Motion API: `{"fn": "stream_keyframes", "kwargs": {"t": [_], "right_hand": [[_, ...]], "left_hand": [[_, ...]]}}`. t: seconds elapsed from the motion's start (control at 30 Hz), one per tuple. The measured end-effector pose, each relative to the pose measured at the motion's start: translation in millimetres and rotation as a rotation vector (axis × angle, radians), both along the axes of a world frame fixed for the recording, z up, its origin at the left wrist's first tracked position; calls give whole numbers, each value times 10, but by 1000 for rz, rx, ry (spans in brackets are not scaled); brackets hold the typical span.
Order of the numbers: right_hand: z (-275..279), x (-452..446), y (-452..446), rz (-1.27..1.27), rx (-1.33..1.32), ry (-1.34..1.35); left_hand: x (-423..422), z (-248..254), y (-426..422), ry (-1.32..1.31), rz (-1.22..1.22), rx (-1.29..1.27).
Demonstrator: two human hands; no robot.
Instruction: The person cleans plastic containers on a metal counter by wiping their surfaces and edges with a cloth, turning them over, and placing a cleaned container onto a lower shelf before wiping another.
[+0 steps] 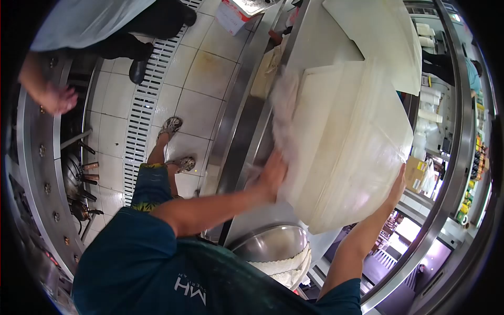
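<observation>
One teal shirt [126,268] shows, left hand [273,173] clamped on one cloth [285,113], right hand [398,185] clasping one whitish plastic piece [346,147].

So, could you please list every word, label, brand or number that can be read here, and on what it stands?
"MH": white letters on the dark teal shirt.
Smaller line beside it: too small to read surely.
Red-and-white box: any print is too blurred to read.
Cardboard box: markings too small to read.

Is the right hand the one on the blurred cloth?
No, the left hand is on the cloth; the right hand touches the white plastic.
</observation>
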State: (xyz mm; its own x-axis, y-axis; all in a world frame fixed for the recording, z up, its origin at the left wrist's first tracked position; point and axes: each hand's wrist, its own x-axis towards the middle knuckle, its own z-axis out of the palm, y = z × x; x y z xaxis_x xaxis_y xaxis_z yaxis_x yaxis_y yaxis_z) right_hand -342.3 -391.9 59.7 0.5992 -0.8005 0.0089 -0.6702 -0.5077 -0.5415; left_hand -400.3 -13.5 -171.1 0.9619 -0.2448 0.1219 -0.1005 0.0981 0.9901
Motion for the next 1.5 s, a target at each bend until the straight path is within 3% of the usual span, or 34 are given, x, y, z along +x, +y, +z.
{"fn": "stream_keyframes", "kwargs": {"t": [0.03, 0.13, 0.2, 0.27, 0.37, 0.4, 0.47, 0.53, 0.57, 0.6, 0.63, 0.7, 0.73, 0.8, 0.83, 0.97, 1.1, 1.23, 1.3, 1.37, 1.43, 1.5], "right_hand": [[15, 7, 44, -2, 2, 15], [-8, -27, 29, 29, 6, 16], [7, -34, 97, 56, 5, 6], [52, -1, 367, 43, 73, -7], [-89, -62, -68, 168, -105, -63], [-124, -96, -184, 165, -118, -102], [-93, -125, -351, 198, -367, 69], [-53, -79, -252, 129, -345, 51], [56, -20, -34, -1, -338, 156], [14, -27, -65, -50, -314, 118], [14, -70, -81, -51, -300, 80], [-36, -60, -103, -75, -392, 61], [3, -54, -16, -43, -364, 78], [18, -84, -15, -62, -362, 92], [39, -72, 25, -74, -377, 116], [38, -93, -94, -98, -279, 179], [-20, -73, -198, -143, -290, 227], [61, -31, -78, -147, -251, 250], [28, -34, -153, -152, -267, 255], [-31, -32, -204, -178, -287, 258], [5, -5, -153, -170, -281, 255], [-16, -31, -182, -184, -279, 237]], "left_hand": [[-311, 123, 119, -145, -18, 115], [-442, 609, 420, -47, -81, 91], [-445, 438, 297, -135, -1, 49], [31, 149, 7, -232, 80, -21], [1625, 389, -192, -291, 341, -184], [1999, 337, -228, -419, 388, -184], [2300, 178, -232, -96, 74, -269], [2320, -117, -531, 557, -26, -961], [2163, -386, -571, 640, -110, -1032], [1831, -241, -447, 726, -61, -1065], [1468, -207, -296, 446, -153, -733], [733, -132, 12, -172, -78, -15], [457, 177, 173, -97, -92, 16], [305, 309, 216, -21, -116, 58], [357, 253, 218, -251, -27, 139], [1080, -158, -133, -458, 163, 141], [2024, -472, -460, -469, 126, 52], [2622, -984, -715, -310, -28, -37], [2422, -1033, -614, -286, -44, 182], [1885, -594, -247, -635, 55, 704], [1327, -142, 46, -406, -99, 740], [826, -32, 268, -183, -153, 463]]}}
